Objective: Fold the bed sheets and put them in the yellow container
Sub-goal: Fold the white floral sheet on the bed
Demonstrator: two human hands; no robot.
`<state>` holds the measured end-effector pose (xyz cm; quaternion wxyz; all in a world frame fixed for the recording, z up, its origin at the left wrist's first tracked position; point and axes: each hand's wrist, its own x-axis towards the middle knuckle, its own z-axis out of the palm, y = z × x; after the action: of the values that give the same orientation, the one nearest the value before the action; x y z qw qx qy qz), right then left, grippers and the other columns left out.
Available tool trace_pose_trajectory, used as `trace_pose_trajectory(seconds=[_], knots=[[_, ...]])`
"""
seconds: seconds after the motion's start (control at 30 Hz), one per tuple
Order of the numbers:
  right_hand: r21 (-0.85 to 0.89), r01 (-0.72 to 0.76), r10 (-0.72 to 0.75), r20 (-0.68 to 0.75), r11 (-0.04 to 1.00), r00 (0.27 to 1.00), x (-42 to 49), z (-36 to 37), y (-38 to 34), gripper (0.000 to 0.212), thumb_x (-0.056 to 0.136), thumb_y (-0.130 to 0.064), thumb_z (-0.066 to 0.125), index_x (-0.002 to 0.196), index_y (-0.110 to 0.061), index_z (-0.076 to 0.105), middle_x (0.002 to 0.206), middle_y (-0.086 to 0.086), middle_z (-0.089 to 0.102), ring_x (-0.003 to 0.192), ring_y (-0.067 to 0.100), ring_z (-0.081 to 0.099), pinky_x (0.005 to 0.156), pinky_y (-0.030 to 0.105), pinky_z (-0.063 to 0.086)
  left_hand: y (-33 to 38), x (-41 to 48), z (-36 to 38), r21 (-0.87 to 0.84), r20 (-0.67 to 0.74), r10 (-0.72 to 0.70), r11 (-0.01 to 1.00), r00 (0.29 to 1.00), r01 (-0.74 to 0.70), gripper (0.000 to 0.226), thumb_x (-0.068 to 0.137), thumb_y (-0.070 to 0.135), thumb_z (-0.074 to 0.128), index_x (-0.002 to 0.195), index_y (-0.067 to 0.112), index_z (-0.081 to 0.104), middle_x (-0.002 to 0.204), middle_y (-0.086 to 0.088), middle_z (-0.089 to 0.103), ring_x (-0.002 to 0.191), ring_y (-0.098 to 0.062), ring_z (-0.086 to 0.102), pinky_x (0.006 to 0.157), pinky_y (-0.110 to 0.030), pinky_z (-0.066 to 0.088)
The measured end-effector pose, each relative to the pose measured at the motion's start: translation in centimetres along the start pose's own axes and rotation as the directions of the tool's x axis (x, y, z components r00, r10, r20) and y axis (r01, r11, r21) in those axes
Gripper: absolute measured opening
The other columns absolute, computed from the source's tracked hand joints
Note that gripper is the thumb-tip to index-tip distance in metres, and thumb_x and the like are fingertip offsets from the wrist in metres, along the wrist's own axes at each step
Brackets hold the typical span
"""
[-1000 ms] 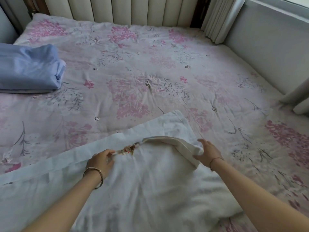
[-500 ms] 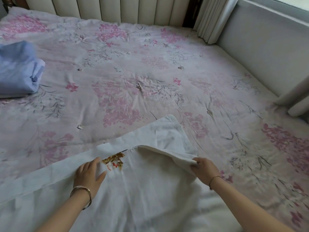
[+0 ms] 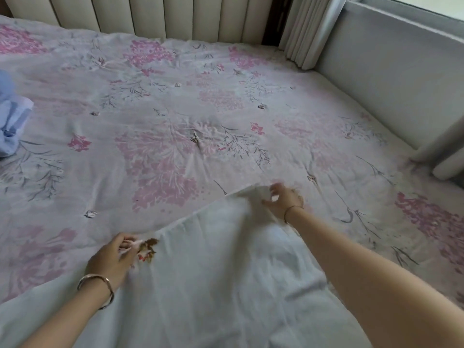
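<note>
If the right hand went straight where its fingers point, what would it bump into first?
Probably only the flowered bedspread: the right hand, at the corner of the white sheet, points across it, with nothing before the headboard. Blur leaves doubt.

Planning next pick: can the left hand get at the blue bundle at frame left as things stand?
Probably not yet: nothing blocks the way, but the left hand pinches the white sheet, and the blue bundle lies far off.
</note>
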<state>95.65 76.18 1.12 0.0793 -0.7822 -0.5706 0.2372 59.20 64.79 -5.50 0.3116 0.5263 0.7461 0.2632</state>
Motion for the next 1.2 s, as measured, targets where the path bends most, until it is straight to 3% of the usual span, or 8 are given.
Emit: trace_pose_trajectory(seconds=[0.1, 0.27, 0.47, 0.67, 0.8, 0.93, 1.03, 1.2], knots=[[0.133, -0.132, 0.103, 0.204, 0.982, 0.973, -0.4, 2.8, 2.7, 0.059, 0.085, -0.034, 0.067, 0.135, -0.015, 0.040, 0.127, 0.002, 0.054, 0.113, 0.025, 0.054, 0.091, 0.035, 0.046, 0.7, 0.6, 1.4, -0.076, 0.098, -0.021, 0.997, 0.995, 0.028, 0.008, 0.085, 0.021, 0.066, 0.087, 0.024, 0.059, 0.084, 0.001, 0.068, 0.080, -0.022, 0.066, 0.079, -0.037, 0.052], [0.279, -0.171, 0.162, 0.053, 0.945, 0.985, -0.4, 4.9, 5.4, 0.027, 0.081, -0.039, 0.070, 0.094, -0.023, 0.052, 0.092, -0.004, 0.057, 0.098, 0.024, 0.060, 0.071, 0.032, 0.051, 1.7, 2.0, 2.9, -0.117, 0.129, -0.013, 0.993, 0.992, 0.029, 0.013, 0.081, 0.015, 0.072, 0.076, 0.024, 0.064, 0.072, 0.000, 0.070, 0.067, -0.022, 0.066, 0.067, -0.031, 0.051], [0.375, -0.213, 0.191, 0.096, 0.902, 0.977, -1.0, 4.6, 5.5, 0.035, 0.077, -0.032, 0.075, 0.101, -0.021, 0.051, 0.102, 0.001, 0.053, 0.088, 0.021, 0.055, 0.052, 0.024, 0.042, 2.5, 2.4, 3.7, -0.172, 0.141, 0.003, 0.985, 0.990, 0.021, 0.009, 0.077, 0.015, 0.076, 0.083, 0.015, 0.069, 0.072, -0.004, 0.069, 0.060, -0.027, 0.062, 0.045, -0.008, 0.042], [0.240, -0.234, 0.215, 0.103, 0.942, 0.971, -2.0, 4.1, 5.6, 0.035, 0.083, -0.040, 0.067, 0.074, -0.016, 0.042, 0.074, -0.001, 0.046, 0.060, 0.014, 0.043, 0.044, 0.025, 0.033, 2.7, 2.5, 4.3, -0.156, 0.126, 0.007, 0.988, 0.992, 0.013, 0.004, 0.078, 0.017, 0.074, 0.079, 0.014, 0.071, 0.079, -0.002, 0.070, 0.071, -0.024, 0.063, 0.063, -0.027, 0.046], [0.355, -0.216, 0.186, 0.116, 0.910, 0.976, -2.1, 4.0, 5.7, 0.024, 0.084, -0.025, 0.067, 0.101, -0.011, 0.056, 0.091, 0.004, 0.062, 0.078, 0.024, 0.060, 0.058, 0.028, 0.051, 2.4, 2.4, 4.5, -0.158, 0.097, 0.013, 0.987, 0.995, 0.002, 0.004, 0.079, 0.016, 0.074, 0.076, 0.017, 0.071, 0.077, -0.001, 0.069, 0.068, -0.017, 0.059, 0.066, -0.028, 0.045], [0.416, -0.004, 0.057, -0.114, 0.909, 0.992, -1.5, 3.0, 5.1, 0.010, 0.082, -0.018, 0.068, 0.083, -0.019, 0.058, 0.076, 0.003, 0.063, 0.070, 0.021, 0.057, 0.061, 0.027, 0.042, 3.4, 3.0, 3.7, -0.176, -0.009, 0.049, 0.983, 0.999, -0.050, 0.007, 0.080, 0.020, 0.072, 0.074, 0.022, 0.069, 0.068, 0.001, 0.070, 0.063, -0.024, 0.063, 0.051, -0.012, 0.042], [0.491, 0.083, 0.069, -0.282, 0.867, 0.957, -0.4, 2.3, 3.9, 0.014, 0.079, -0.019, 0.070, 0.084, -0.022, 0.058, 0.084, 0.003, 0.066, 0.077, 0.020, 0.059, 0.067, 0.028, 0.042, 4.3, 4.8, 3.1, -0.194, -0.124, 0.063, 0.977, 0.990, -0.087, 0.005, 0.081, 0.019, 0.071, 0.078, 0.021, 0.068, 0.075, -0.004, 0.070, 0.066, -0.027, 0.064, 0.059, -0.027, 0.049], [0.460, -0.214, 0.230, 0.021, 0.862, 0.973, 0.4, 4.3, 4.0, 0.033, 0.083, -0.030, 0.069, 0.107, -0.014, 0.052, 0.101, 0.004, 0.052, 0.087, 0.023, 0.052, 0.065, 0.025, 0.039, 2.4, 5.6, 3.9, -0.045, -0.037, 0.018, 0.999, 0.999, -0.020, 0.003, 0.082, 0.019, 0.071, 0.079, 0.020, 0.069, 0.078, -0.005, 0.071, 0.075, -0.025, 0.065, 0.070, -0.032, 0.049]])
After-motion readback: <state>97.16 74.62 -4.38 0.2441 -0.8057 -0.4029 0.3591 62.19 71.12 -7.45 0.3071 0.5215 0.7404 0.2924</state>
